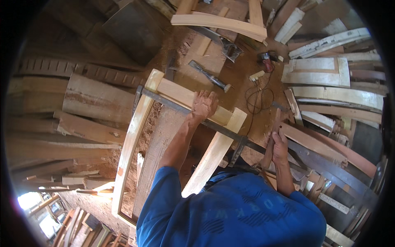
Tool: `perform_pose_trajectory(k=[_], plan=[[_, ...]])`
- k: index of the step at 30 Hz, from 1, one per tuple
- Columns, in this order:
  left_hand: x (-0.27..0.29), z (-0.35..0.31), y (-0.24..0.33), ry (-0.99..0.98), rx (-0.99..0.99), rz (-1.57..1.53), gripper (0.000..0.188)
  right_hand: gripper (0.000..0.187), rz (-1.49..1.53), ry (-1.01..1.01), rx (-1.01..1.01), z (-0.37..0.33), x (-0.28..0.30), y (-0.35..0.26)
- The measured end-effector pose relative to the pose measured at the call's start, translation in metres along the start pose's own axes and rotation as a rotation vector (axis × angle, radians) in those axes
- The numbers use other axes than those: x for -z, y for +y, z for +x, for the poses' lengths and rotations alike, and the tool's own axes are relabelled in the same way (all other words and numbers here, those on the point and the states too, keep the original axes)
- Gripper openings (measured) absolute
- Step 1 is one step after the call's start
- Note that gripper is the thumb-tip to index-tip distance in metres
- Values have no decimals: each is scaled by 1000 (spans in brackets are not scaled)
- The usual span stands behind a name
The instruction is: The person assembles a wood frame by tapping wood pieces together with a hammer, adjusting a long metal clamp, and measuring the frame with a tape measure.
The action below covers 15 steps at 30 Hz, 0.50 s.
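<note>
A pale wooden frame (131,136) lies in front of me, with long sides joined by a short rail (176,91) at its far end. A dark metal bar clamp (168,103) spans the frame alongside that rail; one jaw is at the left side and another jaw (238,151) is by the right side. My left hand (204,103) is closed over the rail, next to the clamp bar. My right hand (280,146), right of the frame, has its fingers round a narrow brown wooden bar (269,148). The clamp's near right end is partly hidden by my blue shirt.
Beyond the rail lie a chisel (210,77), a handsaw (231,50) and a red power tool (267,64) with a coiled black cord (257,101). Another pale wooden frame (220,24) is at the far end. Stacked boards (98,96) line the left; white panels (317,72) and planks fill the right.
</note>
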<state>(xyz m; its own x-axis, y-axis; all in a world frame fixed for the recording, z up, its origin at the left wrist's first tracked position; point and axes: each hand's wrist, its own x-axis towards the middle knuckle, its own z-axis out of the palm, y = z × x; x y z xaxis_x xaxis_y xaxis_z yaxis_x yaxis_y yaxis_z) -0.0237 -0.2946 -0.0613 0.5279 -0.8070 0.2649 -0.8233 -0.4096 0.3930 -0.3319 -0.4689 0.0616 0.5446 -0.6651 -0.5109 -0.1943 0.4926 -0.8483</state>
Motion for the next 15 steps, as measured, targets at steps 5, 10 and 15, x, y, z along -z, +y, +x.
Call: perform_pose_trajectory(k=[5, 10, 15], plan=[[-11, 19, 14, -127, 81, 58, 15, 15, 221, 180, -309, 5, 69, 26], [-12, 25, 22, -159, 178, 95, 18, 12, 203, 124, -471, 4, -4, 32], [-19, 21, 11, -168, 184, 97, 21, 12, 86, -30, -433, 2, -23, 13]])
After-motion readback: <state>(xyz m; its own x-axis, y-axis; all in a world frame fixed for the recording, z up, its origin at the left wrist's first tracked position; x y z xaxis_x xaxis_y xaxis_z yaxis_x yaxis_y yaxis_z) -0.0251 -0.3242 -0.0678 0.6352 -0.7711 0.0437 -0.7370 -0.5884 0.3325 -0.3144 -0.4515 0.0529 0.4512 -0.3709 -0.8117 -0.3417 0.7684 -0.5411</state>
